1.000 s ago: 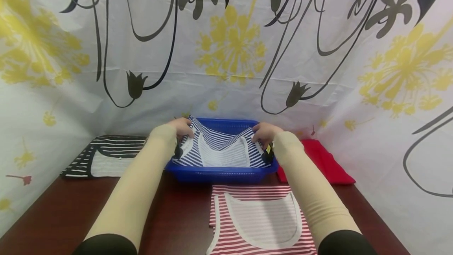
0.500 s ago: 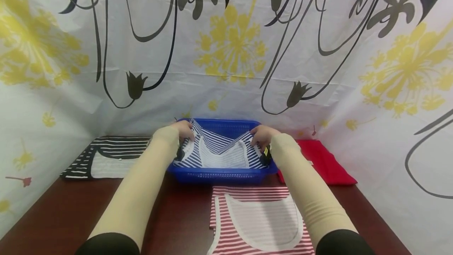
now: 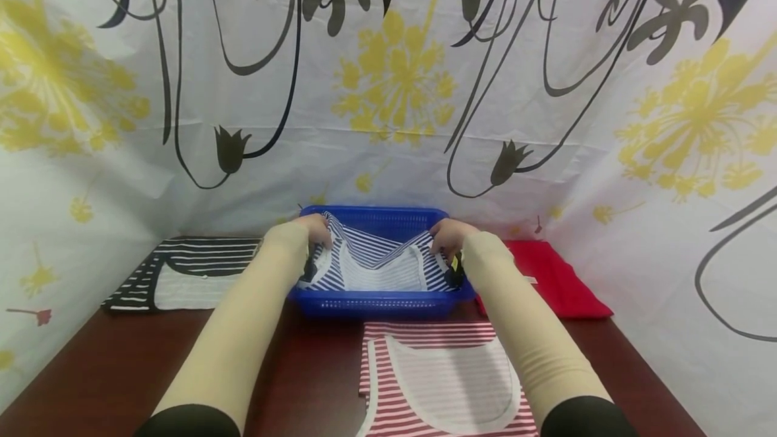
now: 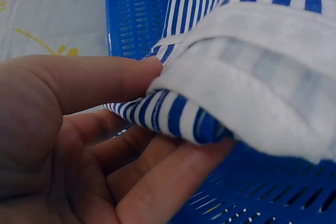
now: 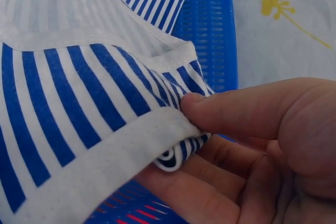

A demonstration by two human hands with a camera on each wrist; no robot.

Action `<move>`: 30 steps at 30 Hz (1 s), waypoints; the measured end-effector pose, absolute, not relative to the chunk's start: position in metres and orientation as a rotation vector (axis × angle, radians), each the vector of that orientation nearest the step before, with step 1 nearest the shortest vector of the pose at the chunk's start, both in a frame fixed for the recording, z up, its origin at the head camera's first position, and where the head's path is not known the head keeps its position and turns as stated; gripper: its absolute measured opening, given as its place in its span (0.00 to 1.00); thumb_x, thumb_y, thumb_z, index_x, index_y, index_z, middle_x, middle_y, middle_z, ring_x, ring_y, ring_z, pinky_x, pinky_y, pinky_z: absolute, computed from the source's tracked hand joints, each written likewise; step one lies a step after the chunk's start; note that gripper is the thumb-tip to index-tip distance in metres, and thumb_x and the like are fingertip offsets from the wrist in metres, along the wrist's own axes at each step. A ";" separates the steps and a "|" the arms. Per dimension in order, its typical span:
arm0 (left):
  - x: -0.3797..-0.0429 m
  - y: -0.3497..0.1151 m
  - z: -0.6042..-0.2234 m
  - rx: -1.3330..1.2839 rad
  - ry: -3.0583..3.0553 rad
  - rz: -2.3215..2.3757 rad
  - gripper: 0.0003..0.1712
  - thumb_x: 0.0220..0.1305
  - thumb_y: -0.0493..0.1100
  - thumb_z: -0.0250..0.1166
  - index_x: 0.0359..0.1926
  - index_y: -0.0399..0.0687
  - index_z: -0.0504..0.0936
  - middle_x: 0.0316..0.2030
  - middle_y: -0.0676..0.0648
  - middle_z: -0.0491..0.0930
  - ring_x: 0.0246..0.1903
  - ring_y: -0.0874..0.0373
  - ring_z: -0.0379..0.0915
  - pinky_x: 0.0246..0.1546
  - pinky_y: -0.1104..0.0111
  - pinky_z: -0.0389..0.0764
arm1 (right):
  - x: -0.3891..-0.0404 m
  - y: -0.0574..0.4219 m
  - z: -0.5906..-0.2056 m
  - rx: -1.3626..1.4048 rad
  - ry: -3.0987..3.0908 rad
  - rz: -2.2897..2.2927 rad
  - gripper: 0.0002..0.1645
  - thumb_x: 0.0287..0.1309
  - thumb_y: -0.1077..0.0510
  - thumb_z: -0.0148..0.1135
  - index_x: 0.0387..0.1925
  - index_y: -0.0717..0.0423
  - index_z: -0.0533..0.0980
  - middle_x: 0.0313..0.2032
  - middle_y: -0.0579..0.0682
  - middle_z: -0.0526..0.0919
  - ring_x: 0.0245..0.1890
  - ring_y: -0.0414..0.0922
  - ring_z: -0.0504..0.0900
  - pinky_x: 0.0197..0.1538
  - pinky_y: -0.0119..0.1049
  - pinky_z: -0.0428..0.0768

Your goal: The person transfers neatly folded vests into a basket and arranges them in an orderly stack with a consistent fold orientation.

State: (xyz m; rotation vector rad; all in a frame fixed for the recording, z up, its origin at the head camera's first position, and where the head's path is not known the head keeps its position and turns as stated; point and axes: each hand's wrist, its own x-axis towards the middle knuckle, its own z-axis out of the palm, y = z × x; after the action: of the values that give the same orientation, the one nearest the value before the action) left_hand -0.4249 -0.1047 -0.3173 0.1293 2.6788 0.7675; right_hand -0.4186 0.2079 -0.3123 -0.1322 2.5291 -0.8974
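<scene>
A blue-and-white striped tank top point(image 3: 384, 276) with white trim lies spread inside the blue plastic basket point(image 3: 376, 303), its middle sagging between my two hands. At its left shoulder, my left hand point(image 3: 317, 229) pinches the cloth; in the left wrist view the thumb point(image 4: 113, 80) presses from above and the fingers curl beneath the striped edge. My right hand point(image 3: 450, 235) grips the other shoulder, with the thumb point(image 5: 236, 108) on top and fingers under the folded trim in the right wrist view. Slotted basket walls show below and beyond the cloth in both wrist views.
A red-and-white striped tank top point(image 3: 452, 383) lies flat on the dark brown table point(image 3: 309, 383) in front of the basket. Black-and-white striped clothing point(image 3: 194, 275) is at the left, and a folded red garment point(image 3: 552, 282) at the right. A patterned white curtain point(image 3: 376, 106) hangs behind.
Both hands have sunk slightly into the basket with the tank top, and its raised corners sit lower. The right hand has shifted a little inward. Both keep their hold.
</scene>
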 end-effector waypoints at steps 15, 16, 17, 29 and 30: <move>-0.416 -0.101 -0.313 0.240 2.756 0.527 0.37 0.53 0.39 0.67 0.63 0.27 0.68 0.63 0.32 0.68 0.63 0.41 0.64 0.65 0.57 0.63 | -0.418 0.207 -0.316 -0.096 2.513 -0.874 0.37 0.53 0.75 0.56 0.65 0.78 0.57 0.52 0.68 0.75 0.32 0.49 0.81 0.34 0.39 0.84; -0.417 -0.101 -0.313 0.233 2.752 0.526 0.38 0.53 0.38 0.67 0.64 0.27 0.67 0.63 0.32 0.68 0.63 0.41 0.64 0.65 0.56 0.63 | -0.418 0.207 -0.317 -0.099 2.516 -0.872 0.37 0.53 0.75 0.56 0.65 0.79 0.57 0.51 0.68 0.75 0.32 0.50 0.81 0.35 0.40 0.84; -0.418 -0.101 -0.314 0.224 2.748 0.526 0.38 0.53 0.38 0.67 0.64 0.27 0.67 0.63 0.32 0.68 0.62 0.41 0.64 0.65 0.56 0.64 | -0.418 0.207 -0.317 -0.103 2.517 -0.869 0.38 0.52 0.75 0.56 0.65 0.80 0.57 0.51 0.69 0.75 0.33 0.51 0.81 0.35 0.40 0.84; -0.424 -0.103 -0.320 0.272 2.728 0.504 0.39 0.52 0.35 0.64 0.64 0.24 0.64 0.66 0.31 0.64 0.66 0.40 0.58 0.66 0.56 0.61 | -0.414 0.206 -0.317 -0.140 2.524 -0.856 0.13 0.52 0.74 0.55 0.41 0.74 0.72 0.29 0.55 0.74 0.22 0.44 0.77 0.32 0.38 0.84; -0.423 -0.103 -0.319 0.273 2.729 0.508 0.38 0.52 0.35 0.64 0.64 0.24 0.65 0.65 0.31 0.65 0.65 0.40 0.59 0.66 0.56 0.62 | -0.413 0.206 -0.316 -0.144 2.531 -0.852 0.07 0.52 0.73 0.55 0.36 0.71 0.72 0.28 0.54 0.74 0.22 0.44 0.77 0.32 0.38 0.84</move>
State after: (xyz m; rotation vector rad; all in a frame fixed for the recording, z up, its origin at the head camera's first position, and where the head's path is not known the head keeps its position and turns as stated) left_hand -0.4234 -0.1035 -0.3192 0.2735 2.7291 0.5083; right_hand -0.4127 0.2063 -0.3165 -0.1443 2.5307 -0.8523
